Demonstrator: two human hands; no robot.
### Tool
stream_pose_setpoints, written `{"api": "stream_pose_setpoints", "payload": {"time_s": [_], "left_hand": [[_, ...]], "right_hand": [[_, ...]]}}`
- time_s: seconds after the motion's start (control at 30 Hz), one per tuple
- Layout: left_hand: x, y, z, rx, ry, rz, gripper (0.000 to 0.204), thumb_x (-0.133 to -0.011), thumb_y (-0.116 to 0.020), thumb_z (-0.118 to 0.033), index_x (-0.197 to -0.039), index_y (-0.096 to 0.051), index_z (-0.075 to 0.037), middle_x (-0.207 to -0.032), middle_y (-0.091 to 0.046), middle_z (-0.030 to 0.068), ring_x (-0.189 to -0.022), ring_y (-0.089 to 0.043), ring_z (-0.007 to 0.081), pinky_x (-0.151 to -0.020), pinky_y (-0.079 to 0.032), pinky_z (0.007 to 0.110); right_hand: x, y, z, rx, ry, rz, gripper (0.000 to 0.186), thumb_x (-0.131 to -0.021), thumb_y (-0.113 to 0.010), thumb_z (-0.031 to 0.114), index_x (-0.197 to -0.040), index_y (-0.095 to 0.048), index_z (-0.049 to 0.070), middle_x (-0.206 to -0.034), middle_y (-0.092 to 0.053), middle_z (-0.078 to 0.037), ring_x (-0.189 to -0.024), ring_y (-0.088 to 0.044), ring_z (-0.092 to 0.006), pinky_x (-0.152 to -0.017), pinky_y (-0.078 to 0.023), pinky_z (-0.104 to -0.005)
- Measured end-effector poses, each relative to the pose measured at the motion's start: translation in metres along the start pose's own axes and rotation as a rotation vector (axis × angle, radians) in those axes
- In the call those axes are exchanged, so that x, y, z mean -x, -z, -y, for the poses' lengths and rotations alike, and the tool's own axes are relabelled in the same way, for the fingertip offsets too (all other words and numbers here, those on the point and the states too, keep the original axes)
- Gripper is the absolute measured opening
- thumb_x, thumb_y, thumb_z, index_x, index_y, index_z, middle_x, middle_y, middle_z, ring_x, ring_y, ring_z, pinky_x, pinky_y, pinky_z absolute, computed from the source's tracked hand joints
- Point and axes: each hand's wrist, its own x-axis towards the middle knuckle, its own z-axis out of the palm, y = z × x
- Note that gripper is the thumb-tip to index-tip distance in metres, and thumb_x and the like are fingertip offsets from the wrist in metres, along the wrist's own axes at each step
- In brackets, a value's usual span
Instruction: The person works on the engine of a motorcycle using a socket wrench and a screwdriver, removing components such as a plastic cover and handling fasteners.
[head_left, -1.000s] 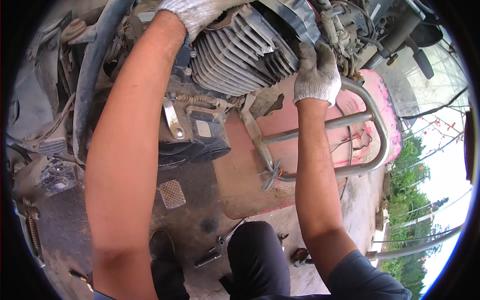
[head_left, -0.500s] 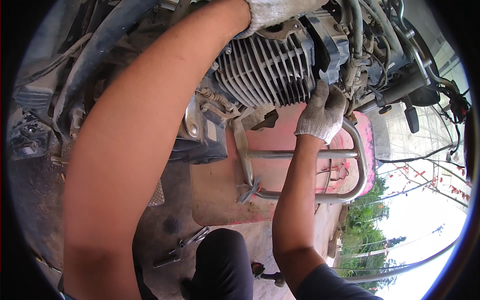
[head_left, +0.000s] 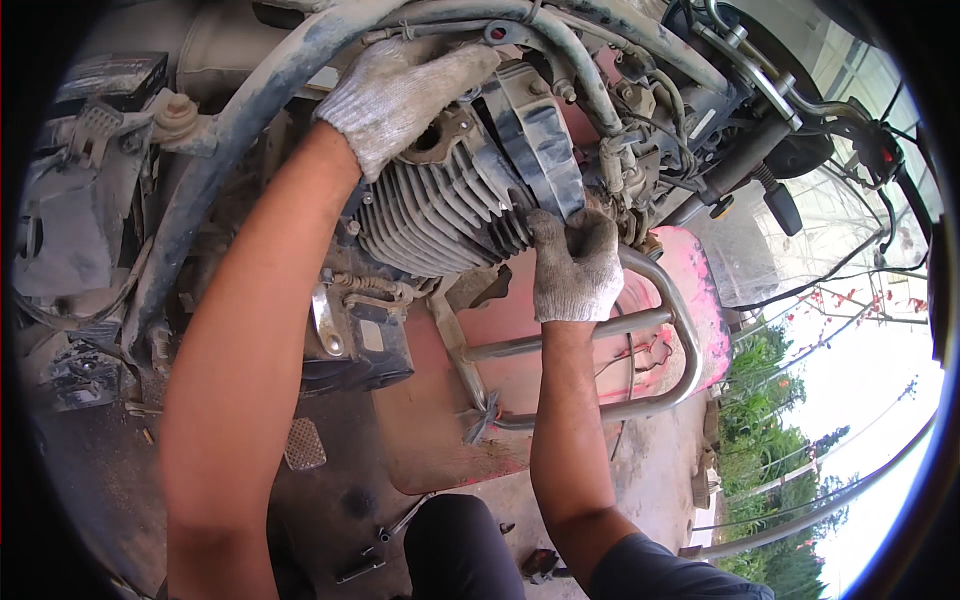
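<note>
Both my hands wear whitish knit work gloves. A dark cylinder head cover (head_left: 540, 135) sits at a slant on the motorcycle engine, a dark gap between it and the finned cylinder (head_left: 430, 215). From above, my left hand (head_left: 405, 95) reaches over the engine, its fingers and thumb closed about the cover's upper end; the fingertips are partly hidden. At the lower end my right hand (head_left: 577, 265) grips the cover, thumb on the fin side and fingers round the other edge. Beside my left wrist, an open port (head_left: 432, 145) shows on the cylinder.
Frame tubes (head_left: 245, 85) curve above the engine. A bent metal guard bar (head_left: 640, 405) stands below my right hand, in front of a worn pink panel (head_left: 440, 440). Handlebar parts (head_left: 790, 110) are at upper right. Hand tools (head_left: 385, 540) lie on the ground near my knee (head_left: 465, 550).
The view has shifted, so the engine sits lower and further left. My left hand, partly cut off before, now shows whole. My right hand stays at the cover's lower end.
</note>
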Motion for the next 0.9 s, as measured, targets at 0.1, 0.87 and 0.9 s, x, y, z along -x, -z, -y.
{"api": "stream_pose_setpoints", "payload": {"time_s": [0.1, 0.87, 0.9], "left_hand": [[0.000, -0.003, -0.008, -0.014, 0.072, -0.008, 0.043, -0.100, -0.064, -0.032, -0.129, -0.070, -0.001, -0.121, -0.073, 0.0086, -0.112, -0.064, 0.0155, -0.100, -0.048, 0.032], [-0.018, -0.004, 0.014, -0.303, -0.140, 0.035, 0.048, -0.099, -0.057, -0.050, -0.119, -0.073, -0.009, -0.100, -0.074, 0.0163, -0.094, -0.071, 0.0271, -0.090, -0.054, 0.041], [-0.017, -0.005, 0.015, -0.253, -0.110, 0.028, 0.053, -0.098, -0.057, -0.056, -0.116, -0.074, -0.009, -0.099, -0.075, 0.0179, -0.093, -0.071, 0.0275, -0.091, -0.053, 0.042]], "right_hand": [[0.002, 0.000, -0.011, -0.052, 0.119, -0.098, 0.044, -0.079, -0.090, 0.030, -0.102, -0.064, 0.004, -0.075, -0.062, -0.003, -0.066, -0.055, -0.0116, -0.066, -0.050, -0.0275], [-0.018, 0.012, 0.050, 0.319, 0.626, 0.126, 0.064, -0.095, -0.073, 0.013, -0.150, -0.045, -0.003, -0.141, -0.059, -0.018, -0.124, -0.058, -0.0253, -0.104, -0.048, -0.0355], [-0.024, 0.014, 0.053, 0.206, 0.567, 0.169, 0.069, -0.090, -0.076, 0.015, -0.149, -0.045, -0.003, -0.141, -0.059, -0.020, -0.127, -0.058, -0.0287, -0.106, -0.047, -0.0381]]}}
